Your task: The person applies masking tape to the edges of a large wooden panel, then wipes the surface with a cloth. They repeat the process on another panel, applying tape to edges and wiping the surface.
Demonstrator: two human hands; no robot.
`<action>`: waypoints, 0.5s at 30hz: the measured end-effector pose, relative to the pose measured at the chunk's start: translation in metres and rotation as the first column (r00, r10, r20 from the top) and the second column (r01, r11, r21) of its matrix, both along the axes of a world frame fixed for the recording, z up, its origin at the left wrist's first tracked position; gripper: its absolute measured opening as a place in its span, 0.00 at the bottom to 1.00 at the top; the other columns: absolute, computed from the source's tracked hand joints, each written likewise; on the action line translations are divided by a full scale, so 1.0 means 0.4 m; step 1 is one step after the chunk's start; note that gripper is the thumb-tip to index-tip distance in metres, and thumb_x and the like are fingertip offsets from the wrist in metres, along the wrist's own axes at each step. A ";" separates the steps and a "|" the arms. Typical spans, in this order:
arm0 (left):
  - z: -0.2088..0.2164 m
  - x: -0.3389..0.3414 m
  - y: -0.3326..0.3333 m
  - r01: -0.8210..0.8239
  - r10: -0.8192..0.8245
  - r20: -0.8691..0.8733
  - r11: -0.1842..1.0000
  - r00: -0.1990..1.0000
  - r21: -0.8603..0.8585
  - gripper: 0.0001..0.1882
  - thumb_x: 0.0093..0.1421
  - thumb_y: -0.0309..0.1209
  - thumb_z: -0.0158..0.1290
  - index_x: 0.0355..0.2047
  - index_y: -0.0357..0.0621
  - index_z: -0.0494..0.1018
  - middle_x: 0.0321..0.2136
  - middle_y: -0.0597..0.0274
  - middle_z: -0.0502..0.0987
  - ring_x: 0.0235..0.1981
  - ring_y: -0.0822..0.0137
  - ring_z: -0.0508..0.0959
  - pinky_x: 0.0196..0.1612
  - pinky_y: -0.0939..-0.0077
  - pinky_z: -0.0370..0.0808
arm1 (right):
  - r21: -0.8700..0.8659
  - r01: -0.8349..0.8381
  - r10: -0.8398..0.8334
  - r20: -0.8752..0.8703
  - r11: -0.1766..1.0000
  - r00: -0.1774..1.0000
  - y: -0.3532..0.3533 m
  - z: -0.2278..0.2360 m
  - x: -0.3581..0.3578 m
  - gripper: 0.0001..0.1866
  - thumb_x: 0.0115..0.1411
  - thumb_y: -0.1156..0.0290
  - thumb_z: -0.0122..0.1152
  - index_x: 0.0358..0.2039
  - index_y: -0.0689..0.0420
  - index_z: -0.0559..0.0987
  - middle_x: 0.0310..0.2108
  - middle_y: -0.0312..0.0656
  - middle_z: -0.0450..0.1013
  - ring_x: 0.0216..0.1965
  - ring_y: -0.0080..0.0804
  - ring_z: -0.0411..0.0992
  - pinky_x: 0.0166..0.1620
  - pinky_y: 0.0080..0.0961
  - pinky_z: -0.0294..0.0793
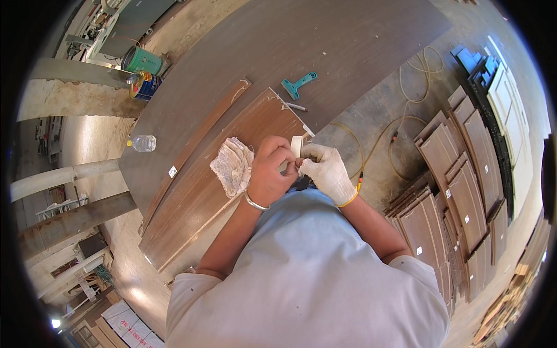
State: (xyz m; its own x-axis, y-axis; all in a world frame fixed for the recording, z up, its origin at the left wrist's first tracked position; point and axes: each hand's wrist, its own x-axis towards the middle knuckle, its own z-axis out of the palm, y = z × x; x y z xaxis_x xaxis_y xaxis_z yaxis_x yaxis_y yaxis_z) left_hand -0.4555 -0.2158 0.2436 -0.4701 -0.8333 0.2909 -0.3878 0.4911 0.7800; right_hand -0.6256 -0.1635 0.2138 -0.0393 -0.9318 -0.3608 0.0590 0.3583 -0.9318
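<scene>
My bare left hand (pixel 271 168), with a silvery bracelet at the wrist, meets my right hand (pixel 329 174) in front of my body. A white knitted glove with a yellow cuff covers the right one. Between them, a roll of white tape (pixel 296 146) stands on edge, its lower part hidden by fingers. Both hands are closed at it, fingertips pinched together just below the roll. A crumpled whitish rag (pixel 232 166) lies left of my left hand on a brown wood panel (pixel 197 200). Beyond the hands lies a teal-handled scraper (pixel 298 84) beside a small grey stick (pixel 296 107).
A narrow brown strip (pixel 194 152) and a clear bottle (pixel 143 143) lie on the large dark board (pixel 348 40). A green bucket (pixel 141 60) and a blue-yellow can (pixel 144 84) stand far left. Stacked brown panels (pixel 464 191) and a yellowish hose (pixel 371 152) are on the right.
</scene>
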 end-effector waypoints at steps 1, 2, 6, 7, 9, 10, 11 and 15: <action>-0.001 0.000 -0.001 0.012 -0.012 0.001 1.000 1.000 -0.026 0.12 0.48 0.15 0.66 0.28 0.40 0.74 0.37 0.57 0.75 0.39 0.52 0.77 0.42 0.62 0.76 | 0.015 0.009 -0.009 0.043 1.000 0.999 0.001 -0.001 0.002 0.15 0.58 0.71 0.66 0.41 0.68 0.85 0.33 0.46 0.82 0.36 0.29 0.80 0.42 0.30 0.79; -0.001 0.000 -0.002 0.022 -0.022 0.001 0.999 1.000 -0.046 0.13 0.48 0.15 0.66 0.28 0.40 0.74 0.38 0.57 0.75 0.39 0.52 0.77 0.42 0.62 0.76 | 0.031 0.017 -0.020 0.086 0.999 0.996 0.002 -0.001 0.004 0.15 0.58 0.71 0.65 0.42 0.69 0.85 0.33 0.44 0.82 0.36 0.26 0.79 0.41 0.28 0.79; 0.001 0.005 -0.009 0.071 -0.071 0.001 0.994 0.997 -0.084 0.13 0.49 0.15 0.66 0.30 0.41 0.75 0.38 0.57 0.75 0.40 0.52 0.77 0.43 0.62 0.77 | 0.125 0.065 -0.103 0.332 0.990 0.937 0.006 0.010 0.009 0.15 0.62 0.71 0.65 0.43 0.69 0.85 0.33 0.39 0.81 0.35 0.20 0.76 0.41 0.25 0.77; 0.003 0.009 -0.009 0.063 -0.064 -0.017 0.997 0.998 -0.046 0.13 0.49 0.16 0.66 0.31 0.41 0.76 0.38 0.56 0.75 0.40 0.52 0.78 0.43 0.62 0.77 | 0.101 0.069 -0.099 0.339 0.992 0.936 0.006 0.015 0.007 0.15 0.63 0.70 0.65 0.44 0.69 0.85 0.33 0.39 0.81 0.35 0.20 0.76 0.41 0.25 0.77; 0.011 0.016 -0.004 0.049 -0.047 -0.061 0.998 0.997 0.043 0.12 0.51 0.16 0.66 0.34 0.41 0.77 0.40 0.56 0.76 0.41 0.52 0.79 0.44 0.62 0.78 | 0.080 0.071 -0.093 0.323 0.994 0.942 0.004 0.027 0.002 0.15 0.65 0.69 0.66 0.45 0.69 0.85 0.34 0.39 0.81 0.35 0.20 0.76 0.41 0.24 0.77; 0.015 0.019 -0.001 0.032 -0.028 -0.051 0.997 0.998 0.067 0.13 0.51 0.16 0.66 0.35 0.41 0.78 0.42 0.56 0.76 0.42 0.54 0.79 0.44 0.64 0.77 | 0.067 0.054 -0.071 0.273 0.996 0.959 0.003 0.033 -0.002 0.15 0.66 0.69 0.66 0.45 0.69 0.85 0.34 0.39 0.81 0.35 0.20 0.76 0.41 0.25 0.77; 0.019 0.022 0.003 0.013 -0.009 -0.045 0.995 0.999 0.094 0.13 0.52 0.16 0.66 0.37 0.41 0.79 0.44 0.57 0.76 0.43 0.57 0.79 0.45 0.67 0.77 | 0.056 0.037 -0.049 0.222 0.998 0.974 0.001 0.038 -0.006 0.15 0.66 0.68 0.66 0.44 0.69 0.85 0.34 0.39 0.81 0.35 0.20 0.76 0.41 0.25 0.77; 0.028 0.026 0.002 -0.010 0.009 0.007 0.998 1.000 0.057 0.13 0.53 0.17 0.67 0.39 0.40 0.80 0.46 0.56 0.77 0.44 0.57 0.79 0.46 0.67 0.77 | -0.021 -0.006 0.007 0.044 1.000 0.999 -0.002 0.051 -0.014 0.14 0.67 0.67 0.67 0.44 0.67 0.85 0.34 0.41 0.81 0.35 0.21 0.76 0.41 0.26 0.78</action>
